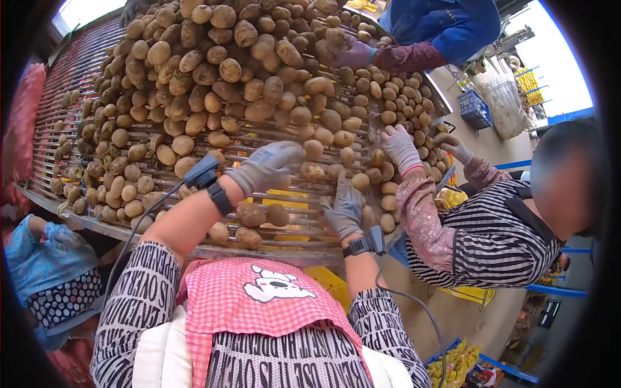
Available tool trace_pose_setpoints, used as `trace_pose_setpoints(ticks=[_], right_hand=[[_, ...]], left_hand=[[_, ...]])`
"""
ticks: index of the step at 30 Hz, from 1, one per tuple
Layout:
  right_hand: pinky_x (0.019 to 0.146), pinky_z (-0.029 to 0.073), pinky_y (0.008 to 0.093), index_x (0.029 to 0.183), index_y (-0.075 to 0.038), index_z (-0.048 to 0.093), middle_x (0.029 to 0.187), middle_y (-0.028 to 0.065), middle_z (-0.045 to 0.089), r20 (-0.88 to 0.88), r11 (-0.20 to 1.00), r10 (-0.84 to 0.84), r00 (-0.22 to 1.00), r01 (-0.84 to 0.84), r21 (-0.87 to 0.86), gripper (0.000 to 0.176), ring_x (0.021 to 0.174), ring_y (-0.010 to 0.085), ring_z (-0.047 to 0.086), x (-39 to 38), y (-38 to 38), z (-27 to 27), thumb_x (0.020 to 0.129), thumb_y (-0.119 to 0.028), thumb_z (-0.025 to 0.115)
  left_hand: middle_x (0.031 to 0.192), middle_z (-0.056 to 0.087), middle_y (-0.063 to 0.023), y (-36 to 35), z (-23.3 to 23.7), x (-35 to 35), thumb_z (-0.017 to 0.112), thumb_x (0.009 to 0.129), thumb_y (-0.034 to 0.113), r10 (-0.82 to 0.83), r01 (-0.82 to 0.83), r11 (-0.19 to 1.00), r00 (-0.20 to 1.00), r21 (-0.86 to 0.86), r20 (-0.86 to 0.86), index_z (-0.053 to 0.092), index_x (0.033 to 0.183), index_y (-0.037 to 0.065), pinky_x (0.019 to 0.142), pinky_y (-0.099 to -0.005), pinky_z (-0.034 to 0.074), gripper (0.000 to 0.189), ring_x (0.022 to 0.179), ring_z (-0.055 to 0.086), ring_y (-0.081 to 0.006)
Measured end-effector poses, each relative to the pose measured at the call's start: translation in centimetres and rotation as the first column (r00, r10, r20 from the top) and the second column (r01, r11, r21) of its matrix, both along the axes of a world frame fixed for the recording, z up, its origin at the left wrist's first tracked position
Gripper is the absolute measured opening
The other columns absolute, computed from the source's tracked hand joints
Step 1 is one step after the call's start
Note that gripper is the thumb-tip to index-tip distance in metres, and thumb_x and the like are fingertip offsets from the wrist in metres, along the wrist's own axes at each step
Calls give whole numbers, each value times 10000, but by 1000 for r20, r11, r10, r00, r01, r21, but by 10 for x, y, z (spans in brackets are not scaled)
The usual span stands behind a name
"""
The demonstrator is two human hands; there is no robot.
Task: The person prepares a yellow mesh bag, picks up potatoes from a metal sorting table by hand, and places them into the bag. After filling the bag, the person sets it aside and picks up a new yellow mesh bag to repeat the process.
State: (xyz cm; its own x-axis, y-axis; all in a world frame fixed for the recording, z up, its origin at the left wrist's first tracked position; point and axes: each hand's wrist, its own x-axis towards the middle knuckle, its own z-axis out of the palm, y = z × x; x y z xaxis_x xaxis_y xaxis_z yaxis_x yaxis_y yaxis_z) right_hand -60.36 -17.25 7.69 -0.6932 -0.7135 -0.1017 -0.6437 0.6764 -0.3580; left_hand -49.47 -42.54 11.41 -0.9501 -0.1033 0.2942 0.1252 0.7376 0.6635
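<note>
My left hand (268,167), in a grey work glove, reaches across the metal bars of the sorting rack (294,205). Its fingers point right, slightly blurred, apparently holding nothing. Close to its fingertips lie a potato (313,150) and a knobbly potato (312,172). My right hand (346,210), also gloved in grey, rests low over the bars with thumb and fingers apart. Just beyond its fingertips is a round potato (360,182). Between my wrists, a few potatoes (250,237) sit by the near edge. Both wrists wear black straps with small cabled devices.
A large potato heap (213,71) covers the far side of the rack. On the right, a co-worker in stripes (491,239) has gloved hands (402,150) among smaller potatoes. Another person's blue sleeve (453,32) reaches in at the top. Someone in blue (52,252) stands left.
</note>
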Motion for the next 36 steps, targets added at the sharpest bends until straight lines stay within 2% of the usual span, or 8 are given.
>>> trace_pose_setpoints(ticks=[2, 12, 16, 24, 28, 30, 32, 36], right_hand=[[1177, 226, 479, 1500, -30, 343, 1447, 234, 447, -77, 1000, -7, 997, 4, -28, 810, 1398, 360, 353, 12, 14, -6, 842, -368, 672], [1189, 224, 502, 1366, -70, 540, 1373, 133, 569, -203, 982, -127, 971, 94, -165, 620, 1380, 322, 411, 31, 38, -32, 827, -338, 688], [1174, 249, 489, 1347, -75, 557, 1336, 123, 588, -157, 967, -194, 968, 162, -196, 590, 1349, 314, 441, 28, 30, -29, 832, -330, 686], [1078, 375, 469, 1379, -61, 522, 1355, 179, 560, -24, 911, -189, 982, 166, -377, 596, 1273, 349, 500, -5, -2, -18, 836, -240, 690], [1037, 424, 463, 1384, -74, 505, 1358, 172, 554, -127, 974, -127, 984, 100, -205, 632, 1233, 364, 531, -35, -30, -27, 816, -268, 704], [982, 470, 466, 1343, -113, 537, 1324, 147, 570, 97, 981, -151, 984, 137, 136, 619, 1225, 354, 535, -44, -45, -3, 788, -311, 727], [943, 495, 466, 1266, -137, 593, 1261, 129, 603, 66, 977, -148, 987, 136, 163, 549, 1186, 347, 562, -48, -47, -1, 773, -332, 734], [923, 512, 400, 1160, -61, 644, 1089, 160, 684, 222, 988, -106, 969, 128, -86, 474, 1038, 308, 649, -41, -27, -8, 775, -312, 759]], left_hand=[[1291, 577, -145, 8, 23, -46, 601, 820, 41, 45, -11, 992, 963, -127, 266, 584, 1248, 85, 993, -428, 467, 430, 1166, 568, -358], [1278, 552, -134, 25, -9, -126, 677, 788, 130, 296, 15, 865, 792, -502, 533, 503, 1311, 109, 982, -449, 465, 552, 1200, 517, -328], [1183, 582, -123, 31, -32, -98, 694, 743, 86, 421, -129, 799, 817, -587, 393, 536, 1248, 114, 935, -437, 480, 530, 1145, 544, -319], [1127, 593, -149, -10, -44, -35, 686, 761, 76, 394, -297, 915, 801, -273, 450, 598, 1136, 113, 939, -448, 471, 388, 1084, 550, -356], [1070, 613, -153, -3, -34, -13, 658, 791, 79, 216, -152, 973, 870, -176, 443, 614, 1080, 94, 942, -471, 451, 293, 1050, 562, -364], [1060, 628, -137, 2, -17, -21, 671, 794, 92, 205, -167, 979, 829, -120, 520, 623, 1081, 84, 949, -451, 456, 291, 1088, 570, -353], [1058, 645, -118, 5, -14, -29, 690, 800, 119, 174, -393, 891, 759, 227, 627, 625, 1074, 69, 926, -430, 475, 286, 1109, 579, -351], [1422, 458, -185, 0, 4, -59, 677, 828, 132, 428, -426, 902, 855, -71, 292, 518, 1350, 117, 943, -410, 508, 546, 1149, 594, -364]])
